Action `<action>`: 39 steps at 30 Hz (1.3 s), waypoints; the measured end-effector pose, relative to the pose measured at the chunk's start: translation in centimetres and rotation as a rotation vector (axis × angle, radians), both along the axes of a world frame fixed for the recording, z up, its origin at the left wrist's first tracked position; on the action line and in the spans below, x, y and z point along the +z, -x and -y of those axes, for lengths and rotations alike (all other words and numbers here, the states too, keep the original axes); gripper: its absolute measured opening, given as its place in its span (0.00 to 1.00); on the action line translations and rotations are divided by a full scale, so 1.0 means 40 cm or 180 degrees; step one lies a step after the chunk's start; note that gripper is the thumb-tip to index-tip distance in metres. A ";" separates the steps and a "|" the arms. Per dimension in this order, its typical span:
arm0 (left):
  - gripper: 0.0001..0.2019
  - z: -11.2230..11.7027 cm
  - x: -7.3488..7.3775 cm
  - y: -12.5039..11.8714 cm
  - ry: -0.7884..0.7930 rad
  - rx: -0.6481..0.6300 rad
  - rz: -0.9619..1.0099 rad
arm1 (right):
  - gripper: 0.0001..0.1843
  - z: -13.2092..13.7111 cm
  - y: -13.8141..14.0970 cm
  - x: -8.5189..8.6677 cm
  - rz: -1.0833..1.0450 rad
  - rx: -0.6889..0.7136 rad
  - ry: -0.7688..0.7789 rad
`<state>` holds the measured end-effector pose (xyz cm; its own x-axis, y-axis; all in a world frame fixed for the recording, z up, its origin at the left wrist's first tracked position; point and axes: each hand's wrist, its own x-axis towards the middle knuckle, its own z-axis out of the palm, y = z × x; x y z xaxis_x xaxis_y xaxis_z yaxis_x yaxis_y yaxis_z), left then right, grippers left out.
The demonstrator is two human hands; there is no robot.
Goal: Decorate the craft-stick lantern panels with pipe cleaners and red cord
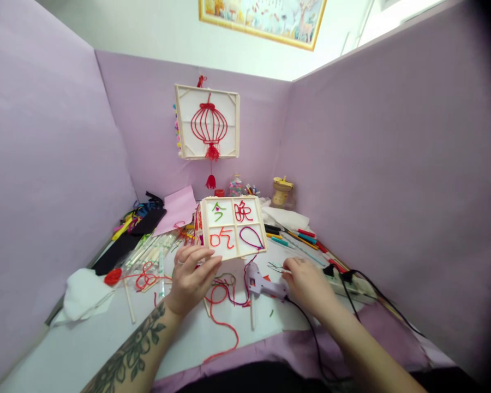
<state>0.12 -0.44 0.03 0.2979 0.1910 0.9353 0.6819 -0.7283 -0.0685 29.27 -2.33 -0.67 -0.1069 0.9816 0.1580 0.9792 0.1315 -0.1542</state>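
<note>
A square wooden frame (233, 226) with four white panes stands tilted up in front of me. Its panes carry yarn shapes in green, red and purple. My left hand (192, 278) grips the frame's lower left corner, fingers curled over its edge. My right hand (306, 281) rests on the table to the right, fingers closed around the handle of a purple glue gun (262, 283), whose nozzle points toward the frame's bottom edge. A black cord (311, 335) runs from the gun toward me. Red yarn (221, 305) lies looped on the table below the frame.
Lilac partition walls enclose the table on three sides. A second frame with a red lantern (208, 123) hangs on the back wall. Sticks, coloured pens (300, 237), pink paper (180, 207), a white cloth (84, 295) and a power strip (352, 281) crowd the table.
</note>
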 end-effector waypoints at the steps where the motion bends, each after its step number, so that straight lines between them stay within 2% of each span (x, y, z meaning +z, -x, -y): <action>1: 0.16 0.000 0.001 0.000 0.0000 0.0002 -0.0002 | 0.10 -0.014 -0.014 -0.008 0.0260 -0.0159 0.0154; 5: 0.16 0.001 0.004 0.000 -0.0029 0.0016 -0.0007 | 0.17 -0.065 -0.041 -0.051 0.0421 -0.0320 0.0558; 10: 0.17 -0.001 0.003 -0.001 -0.0025 -0.0008 0.0005 | 0.06 -0.074 -0.060 -0.068 0.0105 -0.0249 0.0521; 13: 0.17 -0.002 0.001 -0.001 0.0003 -0.0026 0.0019 | 0.07 -0.047 -0.069 -0.055 -0.1025 -0.0170 0.0388; 16: 0.17 -0.002 0.000 0.000 -0.0001 -0.0035 0.0018 | 0.08 -0.012 -0.062 -0.043 -0.2419 0.0430 0.0497; 19: 0.17 -0.001 0.001 0.000 -0.0002 -0.0028 0.0018 | 0.16 0.002 -0.039 -0.048 -0.3062 0.0926 0.0806; 21: 0.17 0.000 0.001 -0.001 0.0005 -0.0026 0.0018 | 0.21 -0.009 -0.021 -0.060 -0.3337 0.0894 0.0929; 26: 0.18 0.000 0.000 -0.001 0.0001 -0.0027 0.0033 | 0.23 -0.062 0.011 -0.071 -0.3565 0.0492 0.0878; 33: 0.16 0.001 0.003 -0.001 0.0025 -0.0014 0.0069 | 0.26 -0.080 0.026 -0.028 -0.3767 0.0707 0.1195; 39: 0.16 0.003 0.007 -0.002 0.0009 0.0014 0.0012 | 0.27 -0.083 0.019 -0.020 -0.3967 0.0756 0.1468</action>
<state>0.20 -0.57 0.32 0.2935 0.1948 0.9359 0.6852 -0.7255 -0.0639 28.49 0.98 -1.48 -0.3085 0.9491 -0.0631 0.1172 -0.0279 -0.9927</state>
